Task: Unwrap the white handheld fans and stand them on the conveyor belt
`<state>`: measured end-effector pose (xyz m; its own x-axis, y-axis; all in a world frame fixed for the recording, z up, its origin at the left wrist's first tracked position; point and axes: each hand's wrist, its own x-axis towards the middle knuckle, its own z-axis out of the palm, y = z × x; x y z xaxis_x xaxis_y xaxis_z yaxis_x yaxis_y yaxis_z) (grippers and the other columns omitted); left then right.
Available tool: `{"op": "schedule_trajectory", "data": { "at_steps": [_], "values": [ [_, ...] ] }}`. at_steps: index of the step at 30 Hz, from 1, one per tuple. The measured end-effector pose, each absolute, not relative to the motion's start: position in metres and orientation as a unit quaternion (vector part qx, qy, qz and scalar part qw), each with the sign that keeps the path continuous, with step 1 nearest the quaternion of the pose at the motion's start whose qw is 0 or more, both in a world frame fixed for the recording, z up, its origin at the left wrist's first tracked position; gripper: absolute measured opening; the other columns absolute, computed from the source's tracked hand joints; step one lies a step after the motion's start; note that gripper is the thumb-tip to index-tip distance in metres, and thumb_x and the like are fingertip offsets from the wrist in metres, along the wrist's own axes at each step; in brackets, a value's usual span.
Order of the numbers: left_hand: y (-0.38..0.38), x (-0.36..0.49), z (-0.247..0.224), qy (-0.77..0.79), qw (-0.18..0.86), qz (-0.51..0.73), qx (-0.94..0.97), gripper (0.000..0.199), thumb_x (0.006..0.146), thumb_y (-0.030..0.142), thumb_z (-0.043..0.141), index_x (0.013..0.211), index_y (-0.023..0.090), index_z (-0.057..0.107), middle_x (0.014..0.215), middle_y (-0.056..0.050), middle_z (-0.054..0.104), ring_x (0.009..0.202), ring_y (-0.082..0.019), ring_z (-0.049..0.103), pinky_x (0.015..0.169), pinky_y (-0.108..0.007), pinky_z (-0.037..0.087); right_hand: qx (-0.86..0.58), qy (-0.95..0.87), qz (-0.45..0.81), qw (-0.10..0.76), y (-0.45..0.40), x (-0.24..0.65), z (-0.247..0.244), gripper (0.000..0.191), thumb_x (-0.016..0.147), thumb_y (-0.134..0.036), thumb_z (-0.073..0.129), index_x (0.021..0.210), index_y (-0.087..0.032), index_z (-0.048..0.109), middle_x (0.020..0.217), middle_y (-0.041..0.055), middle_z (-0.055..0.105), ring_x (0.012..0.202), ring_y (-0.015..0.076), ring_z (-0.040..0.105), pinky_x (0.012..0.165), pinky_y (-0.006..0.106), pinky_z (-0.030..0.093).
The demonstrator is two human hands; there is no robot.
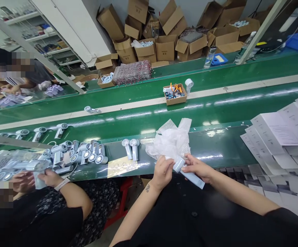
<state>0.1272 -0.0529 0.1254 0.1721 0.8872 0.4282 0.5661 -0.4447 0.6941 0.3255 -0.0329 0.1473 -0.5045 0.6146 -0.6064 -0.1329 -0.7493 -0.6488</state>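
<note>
My right hand point(196, 166) is closed on a pale blue handheld fan point(193, 178) at the table's front edge. The fan's handle points down to the right, and its upper end lies by the plastic. My left hand point(163, 171) pinches thin clear plastic at the fan's upper end. Just beyond my hands lies a crumpled pile of white plastic bags point(168, 139). Two pale blue fans point(130, 149) lie side by side to the left, near a yellow paper point(122, 167) with handwriting.
At the left, a person's hands point(48, 178) hold a bagged item beside many fans point(87, 152). White boxes point(272, 137) are stacked at the right. A small carton of parts point(176, 99) stands on the green conveyor point(128, 120). Cardboard boxes point(165, 48) line the back.
</note>
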Motion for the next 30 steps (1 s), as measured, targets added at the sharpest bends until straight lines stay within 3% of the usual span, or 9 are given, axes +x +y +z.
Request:
{"op": "schedule_trajectory", "data": {
  "at_steps": [3, 6, 11, 15, 20, 23, 26, 30],
  "values": [
    [-0.064, 0.119, 0.124, 0.439, 0.128, 0.393, 0.798, 0.019, 0.084, 0.01, 0.043, 0.091, 0.017, 0.06, 0.069, -0.004, 0.05, 0.067, -0.015, 0.045, 0.061, -0.028, 0.04, -0.451, -0.231, 0.827, 0.243, -0.04, 0.329, 0.147, 0.058, 0.062, -0.02, 0.075, 0.114, -0.025, 0.049, 0.106, 0.0033, 0.058, 0.071, 0.0141, 0.059, 0.054, 0.03, 0.054],
    [-0.076, 0.12, 0.119, 0.439, 0.086, 0.358, 0.819, 0.02, 0.083, 0.009, 0.043, 0.091, 0.016, 0.059, 0.068, -0.005, 0.05, 0.065, -0.016, 0.046, 0.059, -0.028, 0.039, -0.47, -0.199, 0.815, 0.273, -0.049, 0.331, 0.145, 0.049, 0.062, -0.02, 0.075, 0.106, -0.023, 0.053, 0.094, 0.002, 0.061, 0.067, 0.014, 0.059, 0.053, 0.031, 0.054],
    [-0.065, 0.137, 0.114, 0.463, 0.179, 0.324, 0.805, 0.012, 0.087, 0.015, 0.043, 0.09, 0.017, 0.055, 0.077, -0.006, 0.057, 0.072, -0.016, 0.054, 0.065, -0.028, 0.044, -0.492, -0.121, 0.807, 0.303, -0.06, 0.329, 0.151, 0.03, 0.068, -0.028, 0.072, 0.088, -0.022, 0.05, 0.068, -0.0021, 0.058, 0.054, 0.0123, 0.056, 0.05, 0.031, 0.053],
    [-0.058, 0.144, 0.126, 0.468, 0.182, 0.305, 0.809, 0.012, 0.087, 0.016, 0.041, 0.086, 0.017, 0.054, 0.074, -0.005, 0.059, 0.071, -0.016, 0.057, 0.065, -0.027, 0.045, -0.533, -0.097, 0.774, 0.329, -0.07, 0.332, 0.167, 0.027, 0.071, -0.031, 0.069, 0.08, -0.022, 0.045, 0.066, -0.0019, 0.059, 0.052, 0.013, 0.057, 0.05, 0.031, 0.053],
    [-0.071, 0.146, 0.142, 0.306, 0.195, 0.281, 0.889, 0.009, 0.084, 0.018, 0.047, 0.085, 0.018, 0.056, 0.067, -0.004, 0.059, 0.064, -0.016, 0.057, 0.06, -0.026, 0.045, -0.539, -0.131, 0.744, 0.372, -0.092, 0.324, 0.162, 0.03, 0.067, -0.027, 0.069, 0.08, -0.023, 0.042, 0.067, -0.004, 0.059, 0.053, 0.0142, 0.058, 0.05, 0.031, 0.051],
    [-0.072, 0.143, 0.14, 0.323, 0.24, 0.286, 0.869, 0.011, 0.084, 0.018, 0.047, 0.082, 0.019, 0.058, 0.066, -0.004, 0.06, 0.063, -0.016, 0.058, 0.06, -0.027, 0.045, -0.557, -0.077, 0.722, 0.402, -0.113, 0.302, 0.144, 0.03, 0.069, -0.032, 0.068, 0.077, -0.023, 0.041, 0.064, -0.0047, 0.057, 0.054, 0.0135, 0.057, 0.052, 0.029, 0.049],
    [-0.077, 0.129, 0.133, 0.247, 0.337, 0.251, 0.873, 0.014, 0.083, 0.021, 0.047, 0.082, 0.02, 0.061, 0.07, -0.004, 0.063, 0.065, -0.015, 0.059, 0.063, -0.026, 0.046, -0.603, -0.037, 0.651, 0.46, -0.144, 0.278, 0.131, 0.027, 0.07, -0.034, 0.064, 0.071, -0.021, 0.041, 0.059, -0.0058, 0.052, 0.054, 0.0104, 0.052, 0.049, 0.022, 0.041],
    [-0.083, 0.106, 0.124, 0.299, 0.513, 0.152, 0.791, 0.018, 0.082, 0.031, 0.051, 0.077, 0.018, 0.062, 0.059, 0.001, 0.059, 0.05, -0.011, 0.051, 0.05, -0.021, 0.04, -0.726, -0.194, 0.512, 0.416, -0.205, 0.266, 0.139, 0.021, 0.073, -0.033, 0.061, 0.064, -0.018, 0.049, 0.054, -0.0053, 0.048, 0.051, 0.0081, 0.042, 0.047, 0.02, 0.03]
  ]
}}
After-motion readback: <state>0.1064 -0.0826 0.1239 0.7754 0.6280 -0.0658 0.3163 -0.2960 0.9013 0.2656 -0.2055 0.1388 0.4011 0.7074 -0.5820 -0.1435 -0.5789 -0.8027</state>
